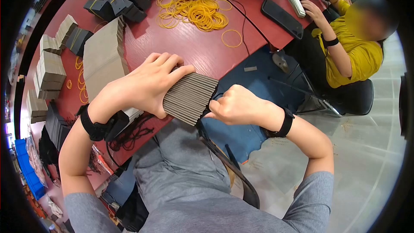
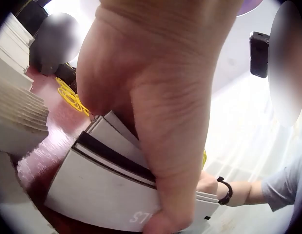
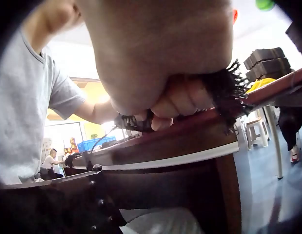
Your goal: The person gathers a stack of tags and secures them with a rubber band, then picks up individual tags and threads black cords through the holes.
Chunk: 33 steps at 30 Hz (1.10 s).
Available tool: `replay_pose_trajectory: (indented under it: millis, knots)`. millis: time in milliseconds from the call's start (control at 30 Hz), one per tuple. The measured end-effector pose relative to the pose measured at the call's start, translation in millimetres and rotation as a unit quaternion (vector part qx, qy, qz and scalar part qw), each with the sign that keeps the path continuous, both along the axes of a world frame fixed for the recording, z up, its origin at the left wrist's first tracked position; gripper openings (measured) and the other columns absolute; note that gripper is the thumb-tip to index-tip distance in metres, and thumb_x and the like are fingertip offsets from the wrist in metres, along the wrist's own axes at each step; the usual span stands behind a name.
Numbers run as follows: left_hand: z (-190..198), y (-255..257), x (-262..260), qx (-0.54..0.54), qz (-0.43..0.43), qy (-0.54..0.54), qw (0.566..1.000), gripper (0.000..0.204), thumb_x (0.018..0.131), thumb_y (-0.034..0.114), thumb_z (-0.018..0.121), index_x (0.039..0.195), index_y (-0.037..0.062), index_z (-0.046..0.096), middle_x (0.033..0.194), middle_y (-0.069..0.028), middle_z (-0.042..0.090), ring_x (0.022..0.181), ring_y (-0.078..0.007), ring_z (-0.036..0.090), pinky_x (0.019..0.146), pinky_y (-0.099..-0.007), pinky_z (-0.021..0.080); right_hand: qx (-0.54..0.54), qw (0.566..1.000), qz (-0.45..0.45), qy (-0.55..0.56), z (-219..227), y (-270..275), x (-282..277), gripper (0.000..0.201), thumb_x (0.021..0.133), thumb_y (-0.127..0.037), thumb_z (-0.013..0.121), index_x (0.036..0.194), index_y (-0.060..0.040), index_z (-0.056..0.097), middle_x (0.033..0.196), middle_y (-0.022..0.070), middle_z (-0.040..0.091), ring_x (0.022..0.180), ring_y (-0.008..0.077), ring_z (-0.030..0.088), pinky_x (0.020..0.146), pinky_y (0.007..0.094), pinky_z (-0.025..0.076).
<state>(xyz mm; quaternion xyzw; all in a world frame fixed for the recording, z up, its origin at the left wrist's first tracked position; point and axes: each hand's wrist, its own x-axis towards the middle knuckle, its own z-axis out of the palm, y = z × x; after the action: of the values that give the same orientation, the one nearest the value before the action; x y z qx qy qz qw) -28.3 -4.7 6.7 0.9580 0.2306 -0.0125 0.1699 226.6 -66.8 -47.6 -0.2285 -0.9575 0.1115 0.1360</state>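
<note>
Stack of thin, flat, grey card-like pieces (image 1: 189,97), edges showing as parallel ridges, is at near edge of red table (image 1: 144,36), approx. above the lap. L hand (image 1: 144,80) clamped across it, thumb on near side, fingers over far side. R hand (image 1: 239,105) curled at opp. end, gripping bundle of thin black strings (image 3: 229,92); whether it also touches stack, can't tell. Est. handling: each pc light, stiff; stack moderately heavy, dry, not very slippery, but pcs may slide or fan if squeezed unevenly. Corners prob. dent easily. Best hold: broad span across both long sides, even pressure, far end supported.
</note>
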Motion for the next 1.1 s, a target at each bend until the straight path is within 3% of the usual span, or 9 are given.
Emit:
replay_pose_trajectory:
  millis: [267, 467, 567, 633, 700, 767, 833, 1033, 1100]
  knots:
    - [0, 0, -4, 0.017, 0.032, 0.007, 0.999, 0.098, 0.047, 0.025, 0.080, 0.135, 0.0017, 0.042, 0.122, -0.0159, 0.048, 0.115, -0.0330, 0.047, 0.100, -0.0411, 0.036, -0.027, 0.995, -0.100, 0.012, 0, -8, -4, 0.046, 0.088, -0.044, 0.064, 0.068, -0.0048, 0.050, 0.051, 0.0111, 0.054, 0.047, 0.0299, 0.058, 0.044, 0.0386, 0.045]
    - [3, 0, -4, 0.004, 0.042, 0.017, 0.999, 0.099, 0.047, 0.024, 0.080, 0.135, 0.0016, 0.041, 0.123, -0.0161, 0.048, 0.115, -0.0328, 0.047, 0.100, -0.0409, 0.036, -0.284, 0.926, -0.247, 0.011, 4, -19, 2, 0.053, 0.092, -0.053, 0.055, 0.078, -0.0017, 0.057, 0.075, 0.0148, 0.063, 0.078, 0.0343, 0.064, 0.064, 0.0442, 0.049]
    - [3, -2, -4, 0.001, 0.033, -0.001, 0.999, 0.096, 0.047, 0.022, 0.079, 0.134, 0.0029, 0.043, 0.123, -0.0159, 0.048, 0.115, -0.0329, 0.047, 0.100, -0.0410, 0.036, -0.077, 0.939, -0.335, 0.002, 3, -31, 9, 0.051, 0.093, -0.051, 0.056, 0.080, -0.0016, 0.059, 0.090, 0.0124, 0.066, 0.088, 0.0317, 0.063, 0.066, 0.0453, 0.049]
    - [11, -6, -2, 0.016, 0.030, -0.002, 0.999, 0.094, 0.048, 0.021, 0.080, 0.133, 0.0035, 0.043, 0.122, -0.0158, 0.048, 0.115, -0.0331, 0.047, 0.100, -0.0413, 0.036, -0.153, 0.910, -0.381, -0.055, 16, -31, 8, 0.045, 0.094, -0.045, 0.058, 0.098, -0.0006, 0.060, 0.109, 0.0140, 0.062, 0.102, 0.0316, 0.059, 0.077, 0.0423, 0.051]
    - [16, -8, 2, 0.032, 0.025, -0.005, 0.999, 0.092, 0.048, 0.019, 0.080, 0.132, 0.0042, 0.044, 0.122, -0.0156, 0.049, 0.115, -0.0333, 0.048, 0.100, -0.0416, 0.036, -0.091, 0.896, -0.353, 0.252, 7, -24, 6, 0.050, 0.093, -0.041, 0.061, 0.121, 0.0005, 0.053, 0.117, 0.0185, 0.055, 0.110, 0.0325, 0.056, 0.093, 0.0372, 0.047]
    - [19, -10, 4, 0.064, 0.021, -0.021, 0.997, 0.091, 0.048, 0.019, 0.082, 0.131, 0.0049, 0.045, 0.122, -0.0157, 0.049, 0.114, -0.0338, 0.048, 0.100, -0.0428, 0.037, -0.142, 0.889, -0.320, 0.293, 2, -20, -2, 0.059, 0.096, -0.039, 0.058, 0.135, 0.0011, 0.039, 0.125, 0.0196, 0.050, 0.120, 0.0284, 0.051, 0.103, 0.0336, 0.039]
    - [22, -13, 5, 0.076, 0.024, -0.034, 0.996, 0.091, 0.048, 0.020, 0.082, 0.131, 0.0053, 0.046, 0.122, -0.0156, 0.049, 0.115, -0.0339, 0.048, 0.100, -0.0434, 0.037, -0.356, 0.748, -0.201, 0.523, 2, -16, -21, 0.058, 0.101, -0.041, 0.050, 0.138, 0.0014, 0.035, 0.129, 0.0164, 0.051, 0.123, 0.0227, 0.049, 0.102, 0.0331, 0.039]
    - [35, -21, 7, 0.157, 0.029, -0.039, 0.986, 0.090, 0.047, 0.020, 0.083, 0.129, 0.0071, 0.048, 0.121, -0.0145, 0.049, 0.116, -0.0338, 0.049, 0.101, -0.0441, 0.036, -0.400, 0.741, -0.272, 0.467, 10, -17, -40, 0.048, 0.106, -0.045, 0.032, 0.128, -0.0052, 0.047, 0.096, 0.0059, 0.059, 0.095, 0.0114, 0.053, 0.087, 0.0275, 0.042]
    - [37, -21, 6, 0.165, 0.030, -0.024, 0.986, 0.090, 0.046, 0.019, 0.083, 0.129, 0.0074, 0.049, 0.121, -0.0143, 0.049, 0.116, -0.0337, 0.048, 0.100, -0.0440, 0.036, -0.454, 0.681, -0.274, 0.505, 9, -17, -41, 0.049, 0.106, -0.047, 0.032, 0.125, -0.0049, 0.049, 0.098, 0.0048, 0.059, 0.095, 0.0108, 0.052, 0.087, 0.0270, 0.041]
